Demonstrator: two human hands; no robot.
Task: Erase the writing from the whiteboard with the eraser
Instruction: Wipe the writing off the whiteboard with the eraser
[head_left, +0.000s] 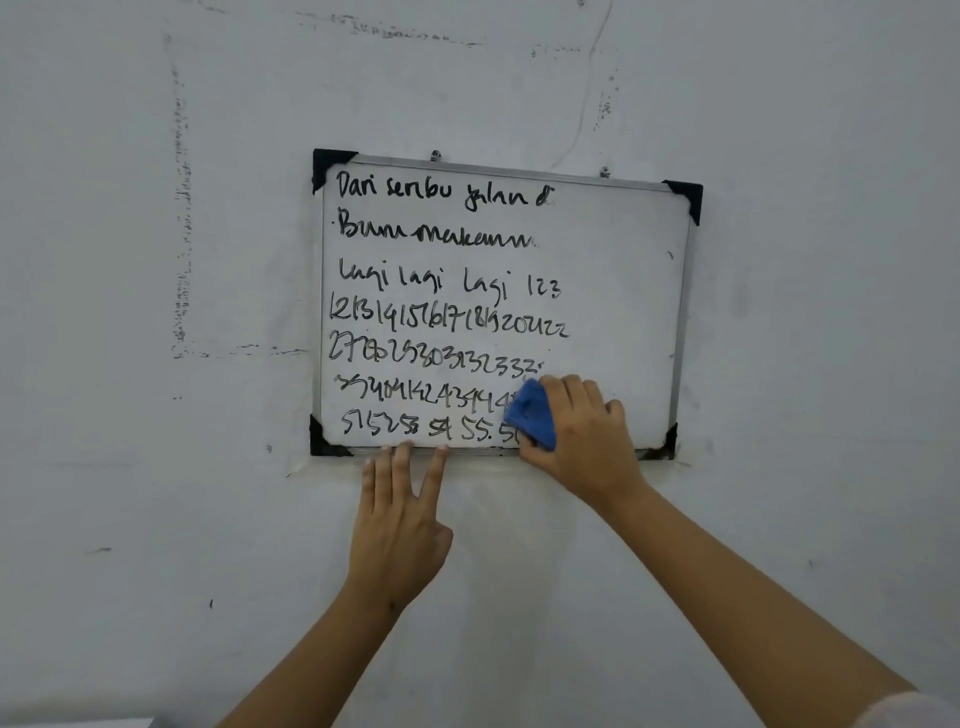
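Observation:
A small whiteboard (623, 291) with a metal frame and black corner caps hangs on the wall. Black handwriting (441, 312) fills its left and middle part in several lines of words and numbers; the right part is wiped blank. My right hand (587, 431) presses a blue eraser (532, 413) against the board at the lower middle, over the ends of the two bottom lines. My left hand (400, 525) lies flat on the wall below the board, fingers spread, fingertips touching the bottom frame.
The board hangs from two small hooks (435, 155) on a pale grey wall (156, 467). Dirty tape marks outline a large rectangle (179, 208) up and to the left. A thin crack or wire (587, 93) runs up from the board.

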